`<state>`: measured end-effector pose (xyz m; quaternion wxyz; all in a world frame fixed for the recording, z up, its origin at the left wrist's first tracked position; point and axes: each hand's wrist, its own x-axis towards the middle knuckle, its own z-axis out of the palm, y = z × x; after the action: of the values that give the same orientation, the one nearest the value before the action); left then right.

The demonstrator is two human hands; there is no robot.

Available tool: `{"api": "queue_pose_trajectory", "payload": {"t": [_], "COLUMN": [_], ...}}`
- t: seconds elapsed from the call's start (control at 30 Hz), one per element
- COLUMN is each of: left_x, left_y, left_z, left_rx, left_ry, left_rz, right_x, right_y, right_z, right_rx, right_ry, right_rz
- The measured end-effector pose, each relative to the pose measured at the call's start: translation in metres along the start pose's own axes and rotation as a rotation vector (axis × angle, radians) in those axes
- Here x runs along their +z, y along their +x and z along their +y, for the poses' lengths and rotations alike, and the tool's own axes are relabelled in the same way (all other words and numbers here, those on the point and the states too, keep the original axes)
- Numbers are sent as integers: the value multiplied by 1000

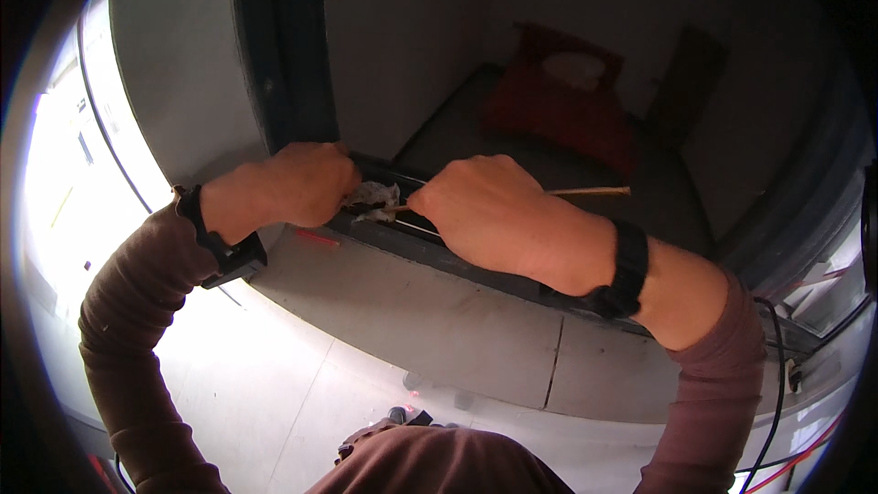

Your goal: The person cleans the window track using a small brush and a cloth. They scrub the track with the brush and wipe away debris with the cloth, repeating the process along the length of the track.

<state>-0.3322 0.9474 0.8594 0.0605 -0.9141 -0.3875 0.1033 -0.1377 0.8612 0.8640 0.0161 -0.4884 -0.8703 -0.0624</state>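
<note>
My right hand (507, 216) is closed on a thin wooden stick (590, 191), whose one end sticks out to the right and whose other end meets a crumpled, dirty white cloth or tissue (378, 200). The cloth lies at the dark metal track of a window or door frame (425, 247). Directly left of the cloth is my left hand (309, 182), its fingers curled down at the cloth's edge; its fingertips are hidden, so whether it grips the cloth is unclear. Both wrists wear black straps.
A short red stick-like object (317, 238) lies on the tiled ledge (480, 329) below the frame. Beyond the frame, in a dark space, are a red object with an oval opening (559, 106) and a dark upright panel (688, 86). A black cable (780, 370) hangs at the right.
</note>
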Motion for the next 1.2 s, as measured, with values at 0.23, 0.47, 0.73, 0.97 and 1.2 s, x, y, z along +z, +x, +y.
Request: {"api": "queue_pose_trajectory", "payload": {"t": [0.23,0.47,0.73,0.97,1.2], "left_x": [10,17,24,13,-6], "left_y": [13,16,21,13,21], "left_z": [-7,-3,-3,22,78], "left_rx": [97,77,230,306,386], "left_ry": [-215,-366,-365,-174,33], "left_rz": [68,144,224,83,-38], "right_x": [5,-6,19,30,31], "right_y": [9,5,17,-20,-75], "right_z": [4,12,14,22,22], "right_rx": [18,11,-144,-212,-83], "right_ry": [-48,68,-213,-353,-433], "right_rz": [-51,2,4,131,148]}}
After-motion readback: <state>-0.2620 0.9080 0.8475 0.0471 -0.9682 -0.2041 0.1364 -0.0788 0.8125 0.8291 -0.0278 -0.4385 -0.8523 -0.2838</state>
